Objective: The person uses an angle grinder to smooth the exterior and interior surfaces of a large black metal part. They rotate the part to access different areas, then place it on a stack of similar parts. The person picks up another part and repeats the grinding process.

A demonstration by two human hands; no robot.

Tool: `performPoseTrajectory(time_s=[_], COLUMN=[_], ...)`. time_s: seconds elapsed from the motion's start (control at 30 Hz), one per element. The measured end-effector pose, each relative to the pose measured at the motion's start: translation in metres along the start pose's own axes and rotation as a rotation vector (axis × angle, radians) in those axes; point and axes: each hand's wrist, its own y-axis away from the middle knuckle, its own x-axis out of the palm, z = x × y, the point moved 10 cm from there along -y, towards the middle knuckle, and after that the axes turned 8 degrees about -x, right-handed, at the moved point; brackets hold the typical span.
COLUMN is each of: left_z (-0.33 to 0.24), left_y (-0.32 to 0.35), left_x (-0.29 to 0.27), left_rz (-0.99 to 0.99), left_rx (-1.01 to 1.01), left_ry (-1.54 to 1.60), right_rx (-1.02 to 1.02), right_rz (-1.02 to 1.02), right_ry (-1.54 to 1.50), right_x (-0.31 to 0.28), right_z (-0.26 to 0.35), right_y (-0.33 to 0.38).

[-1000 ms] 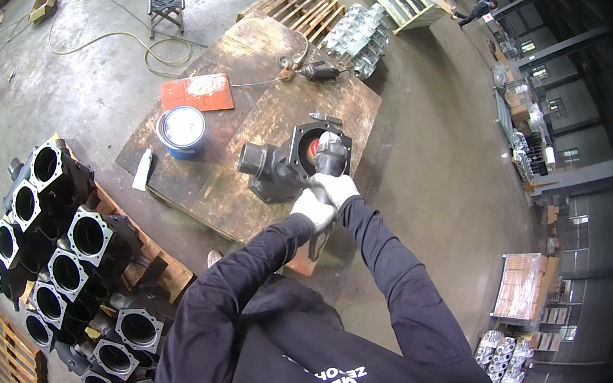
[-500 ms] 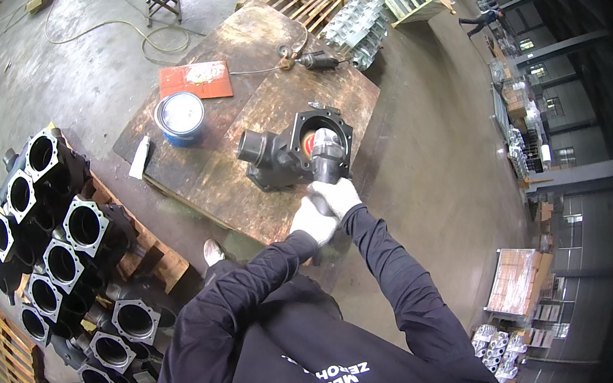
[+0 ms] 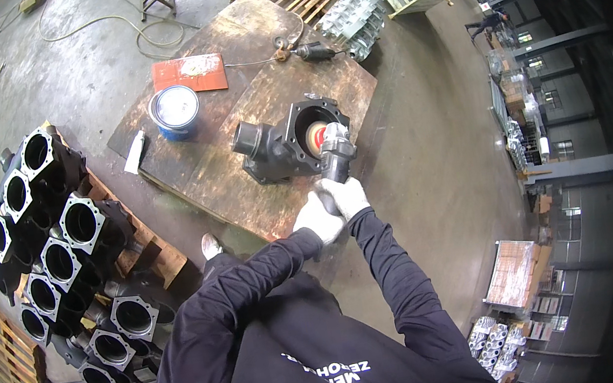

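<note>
Both my hands, in white gloves, hold an angle grinder (image 3: 335, 162) with a silver head and a dark body. My left hand (image 3: 317, 220) is wrapped round the rear of its body. My right hand (image 3: 346, 195) grips it farther forward, closer to the head. A round disc (image 3: 317, 138), red in the middle with a pale rim, shows at the mouth of a black metal housing (image 3: 275, 155). Whether disc and bore touch, I cannot tell. The housing lies on its side, flanged opening toward the right and a round pipe end at the left.
The housing rests on a stained worktable (image 3: 210, 182). On it stand a blue tub (image 3: 176, 114), a white tube (image 3: 134, 153), a red sheet (image 3: 188, 74) and a corded power tool (image 3: 313, 52). Black housings (image 3: 59, 260) are stacked on pallets at left; silver castings (image 3: 356, 21) lie beyond the table.
The grinder head has shifted right and slightly back toward me relative to the housing, baring more of the disc. Both hands keep their grip. The whole view has moved a little.
</note>
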Motion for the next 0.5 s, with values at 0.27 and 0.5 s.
performPoseTrajectory(time_s=[0.27,0.5], left_z=[-0.042,-0.042], left_y=[0.018,0.029], left_x=[0.044,0.113], left_rz=[0.068,0.209], left_rx=[0.233,0.256], left_ry=[-0.127,-0.183], right_rx=[-0.034,0.023], right_rz=[-0.299,-0.571], right_ry=[-0.44,-0.054], right_x=[-0.078,-0.157], right_z=[0.008,-0.037], right_y=[0.007,0.039])
